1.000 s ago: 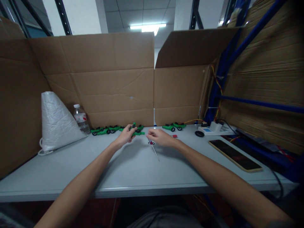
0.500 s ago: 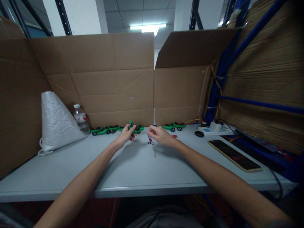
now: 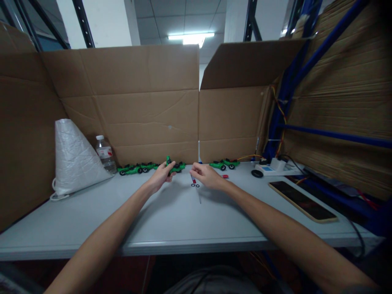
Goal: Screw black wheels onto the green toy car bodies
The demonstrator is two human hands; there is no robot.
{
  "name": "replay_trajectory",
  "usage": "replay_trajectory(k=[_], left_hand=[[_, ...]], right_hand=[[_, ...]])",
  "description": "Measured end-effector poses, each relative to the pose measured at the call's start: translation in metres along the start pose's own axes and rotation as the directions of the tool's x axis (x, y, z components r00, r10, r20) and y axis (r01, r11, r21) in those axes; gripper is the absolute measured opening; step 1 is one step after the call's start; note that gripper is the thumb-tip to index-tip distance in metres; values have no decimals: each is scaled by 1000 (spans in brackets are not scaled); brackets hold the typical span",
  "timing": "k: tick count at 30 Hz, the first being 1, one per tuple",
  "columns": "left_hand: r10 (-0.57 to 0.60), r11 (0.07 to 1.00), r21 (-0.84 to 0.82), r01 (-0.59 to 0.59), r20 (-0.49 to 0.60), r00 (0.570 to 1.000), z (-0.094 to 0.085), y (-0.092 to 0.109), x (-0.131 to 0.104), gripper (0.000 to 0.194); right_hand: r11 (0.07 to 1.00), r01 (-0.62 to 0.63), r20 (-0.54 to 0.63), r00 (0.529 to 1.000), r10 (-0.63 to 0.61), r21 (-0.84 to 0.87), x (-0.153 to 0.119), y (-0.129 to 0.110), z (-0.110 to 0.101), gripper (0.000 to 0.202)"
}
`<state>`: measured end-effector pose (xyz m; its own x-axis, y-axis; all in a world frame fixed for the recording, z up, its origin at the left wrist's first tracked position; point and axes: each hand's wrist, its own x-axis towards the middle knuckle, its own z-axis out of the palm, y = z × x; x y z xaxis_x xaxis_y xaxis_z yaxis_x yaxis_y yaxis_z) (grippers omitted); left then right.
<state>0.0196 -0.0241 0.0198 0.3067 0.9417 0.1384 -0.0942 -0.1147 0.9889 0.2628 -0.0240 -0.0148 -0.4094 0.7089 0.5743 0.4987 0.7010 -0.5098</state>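
Observation:
My left hand (image 3: 161,176) is closed around a green toy car part (image 3: 168,159), its upper end sticking up above the thumb. My right hand (image 3: 204,174) is closed in a pinch a little to the right; what its fingertips hold, if anything, is hidden. Just below those fingertips shows a small red and white piece (image 3: 193,179). Two small black rings (image 3: 197,185) lie side by side on the table under it. A thin rod (image 3: 200,197) lies near the rings, pointing toward me. Behind my right hand is a small red piece (image 3: 225,176).
Green toy cars (image 3: 131,169) stand along the cardboard wall (image 3: 147,114), with more green cars (image 3: 218,165) right of centre. At left are a silvery bag (image 3: 75,163) and a water bottle (image 3: 105,153). A phone (image 3: 301,201), black disc (image 3: 257,173) and power strip (image 3: 280,168) lie right.
Both hands stay in nearly the same place and keep their grips. The whole view has shifted very slightly; nothing else has visibly moved.

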Motion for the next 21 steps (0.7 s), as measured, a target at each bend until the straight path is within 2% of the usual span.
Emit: replay_trajectory(k=[7,13,17,21], left_hand=[[-29,999,-30,31,44,999,-1,4,-2,55],[-62,978,205,43,90,994,0,-3,-4,54],[16,938,344,-46,91,996,2,-5,-4,57],[126,950,276,-143,81,989,3,-6,-1,61]], right_hand=[[1000,14,-50,999,-15,-13,0,-5,-3,25],[999,47,-131,990,-49,-17,0,-14,-7,22],[999,40,-197,979,-44,-25,0,-19,-10,23],[998,22,-296,955,-37,-54,1,-21,-12,24]])
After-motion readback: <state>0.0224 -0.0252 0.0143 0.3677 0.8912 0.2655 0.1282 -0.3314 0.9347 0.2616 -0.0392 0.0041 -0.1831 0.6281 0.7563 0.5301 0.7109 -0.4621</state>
